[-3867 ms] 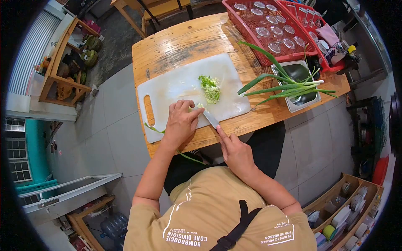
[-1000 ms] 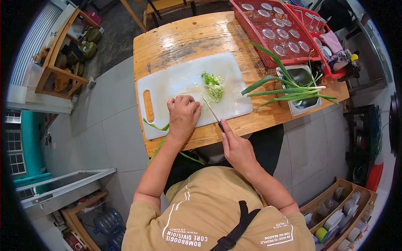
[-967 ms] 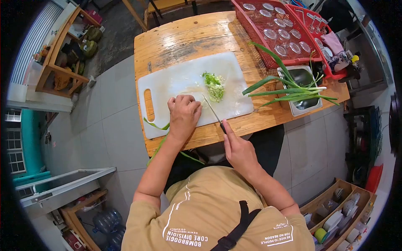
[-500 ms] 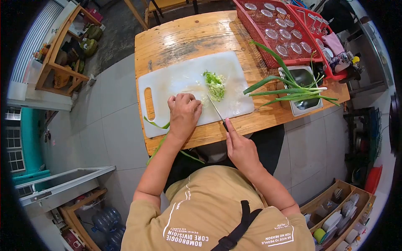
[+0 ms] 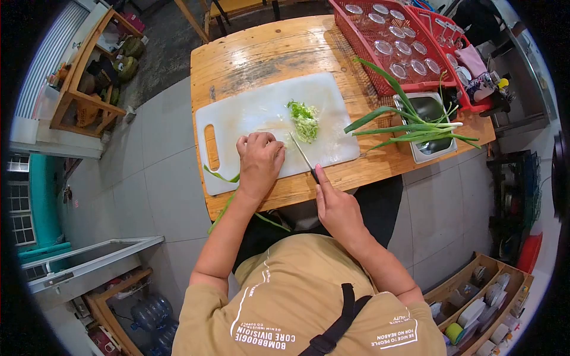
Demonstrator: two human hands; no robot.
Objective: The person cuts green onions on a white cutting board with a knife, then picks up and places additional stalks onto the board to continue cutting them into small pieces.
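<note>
A white cutting board (image 5: 249, 105) lies on the wooden table. My left hand (image 5: 260, 160) is closed over green onions near the board's front edge; green leaves (image 5: 224, 209) trail out under the wrist and over the table edge. My right hand (image 5: 338, 207) grips a knife (image 5: 304, 155) by its black handle, the blade angled up and left over the board, a little right of my left fingers. Beyond the blade sits a small heap of chopped green onion (image 5: 304, 121). What lies directly beneath my left fingers is mostly hidden.
More whole green onions (image 5: 421, 127) lie across a metal container (image 5: 432, 155) at the table's right. Behind it stands a red crate (image 5: 380, 71) of upturned glasses, with another red basket (image 5: 442, 26) beside it. The table's front edge (image 5: 297, 196) is close to my body.
My right hand and the knife have shifted slightly to the left, bringing the blade nearer my left fingers. My left hand stays almost still on the board.
</note>
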